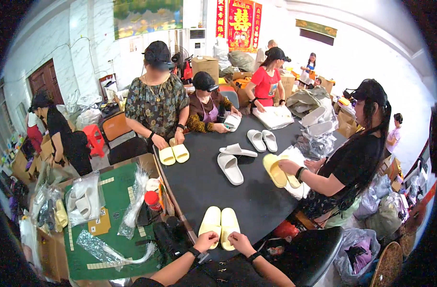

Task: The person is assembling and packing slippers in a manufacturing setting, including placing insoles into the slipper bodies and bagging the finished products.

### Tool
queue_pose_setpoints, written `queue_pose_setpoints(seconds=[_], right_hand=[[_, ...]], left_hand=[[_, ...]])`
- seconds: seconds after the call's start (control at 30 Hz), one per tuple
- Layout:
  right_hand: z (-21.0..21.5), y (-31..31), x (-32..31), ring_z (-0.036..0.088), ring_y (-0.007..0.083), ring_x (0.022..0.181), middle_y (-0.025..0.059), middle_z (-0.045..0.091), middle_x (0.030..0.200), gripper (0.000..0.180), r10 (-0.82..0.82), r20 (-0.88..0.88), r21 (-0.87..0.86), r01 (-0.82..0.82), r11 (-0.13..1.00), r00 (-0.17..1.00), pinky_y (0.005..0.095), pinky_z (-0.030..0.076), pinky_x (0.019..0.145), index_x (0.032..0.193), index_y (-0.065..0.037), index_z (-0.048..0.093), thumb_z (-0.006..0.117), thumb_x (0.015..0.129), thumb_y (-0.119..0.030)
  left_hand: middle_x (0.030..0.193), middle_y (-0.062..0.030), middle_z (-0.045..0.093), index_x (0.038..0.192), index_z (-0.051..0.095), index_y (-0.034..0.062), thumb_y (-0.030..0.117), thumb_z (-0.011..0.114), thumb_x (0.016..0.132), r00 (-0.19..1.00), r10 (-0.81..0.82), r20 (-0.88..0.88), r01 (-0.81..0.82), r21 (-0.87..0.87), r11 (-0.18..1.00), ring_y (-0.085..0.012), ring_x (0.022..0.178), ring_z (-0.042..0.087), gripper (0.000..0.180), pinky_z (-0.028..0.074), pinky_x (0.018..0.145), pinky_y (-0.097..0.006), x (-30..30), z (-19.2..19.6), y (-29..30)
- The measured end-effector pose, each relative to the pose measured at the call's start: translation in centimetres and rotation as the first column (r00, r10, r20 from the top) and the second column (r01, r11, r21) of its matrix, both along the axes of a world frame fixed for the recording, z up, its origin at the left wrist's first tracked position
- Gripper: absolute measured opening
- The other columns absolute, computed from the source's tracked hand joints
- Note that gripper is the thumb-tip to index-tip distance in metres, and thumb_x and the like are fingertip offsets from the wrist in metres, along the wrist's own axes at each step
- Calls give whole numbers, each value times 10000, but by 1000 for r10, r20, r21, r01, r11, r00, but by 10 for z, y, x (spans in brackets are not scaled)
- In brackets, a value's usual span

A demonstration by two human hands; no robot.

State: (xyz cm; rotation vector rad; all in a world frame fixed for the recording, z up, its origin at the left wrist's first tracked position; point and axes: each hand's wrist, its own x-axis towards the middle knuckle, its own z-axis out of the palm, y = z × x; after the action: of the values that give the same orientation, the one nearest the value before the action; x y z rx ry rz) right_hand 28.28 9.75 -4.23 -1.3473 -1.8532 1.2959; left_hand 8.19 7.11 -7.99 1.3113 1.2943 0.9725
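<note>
A pair of pale yellow slippers lies side by side on the black table (199, 191) at its near edge. My left hand (206, 241) is closed at the near end of the left yellow slipper (211, 219), fingers bent against it. On the right yellow slipper (230, 220), my right hand (241, 243) is closed in the same way, its fingertips at the inner side. Both slippers rest flat, almost touching. My hands partly cover their near ends. Dark bands circle both wrists.
Grey slippers (230, 168) lie mid-table. Co-workers around it handle yellow slippers (276, 171), another yellow pair (174, 153) and a white slipper (233, 122). Left stands a green-topped table (111, 229) with plastic bags and a red-lidded jar (152, 200). A black chair (314, 248) is at my right.
</note>
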Motion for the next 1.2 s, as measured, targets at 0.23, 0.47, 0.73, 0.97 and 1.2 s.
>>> queue_pose_setpoints(seconds=[0.23,0.47,0.73,0.97,1.2], right_hand=[[12,-2,-12,558,98,576,60,607,702,125,-9,-37,20,10,1000,999,259,457,534,932,0,579,574,870,-109],[-9,-2,-19,555,84,577,47,608,703,161,12,-85,-11,-13,1000,996,244,459,530,929,5,585,594,875,-146],[-8,-6,-17,581,88,572,61,636,724,177,-10,-43,-2,10,1000,999,244,476,525,965,4,599,591,879,-150],[-11,-7,-17,609,98,616,88,660,782,195,-17,-37,-26,16,1000,999,248,496,570,1008,6,597,578,882,-142],[-2,-6,-15,597,97,590,77,652,744,176,-86,-29,-23,85,996,996,252,488,550,975,-2,597,590,875,-147]], left_hand=[[755,-46,645,922,633,1,142,640,832,984,-55,-170,56,-4,998,-103,700,596,167,473,645,-254,2,7,2],[813,-66,661,936,641,6,130,634,824,982,-124,-141,117,-53,992,-120,736,607,167,478,682,-269,1,3,7],[796,-48,658,938,642,-1,108,623,843,972,-95,-215,94,-16,995,-100,732,611,146,491,668,-246,4,-4,5],[783,-40,657,933,639,-8,126,638,845,985,-117,-130,110,-60,992,-91,716,606,161,493,646,-243,2,-12,3],[797,-49,661,918,634,-8,125,630,840,993,-101,-66,93,-117,989,-96,723,605,154,481,657,-242,2,-4,2]])
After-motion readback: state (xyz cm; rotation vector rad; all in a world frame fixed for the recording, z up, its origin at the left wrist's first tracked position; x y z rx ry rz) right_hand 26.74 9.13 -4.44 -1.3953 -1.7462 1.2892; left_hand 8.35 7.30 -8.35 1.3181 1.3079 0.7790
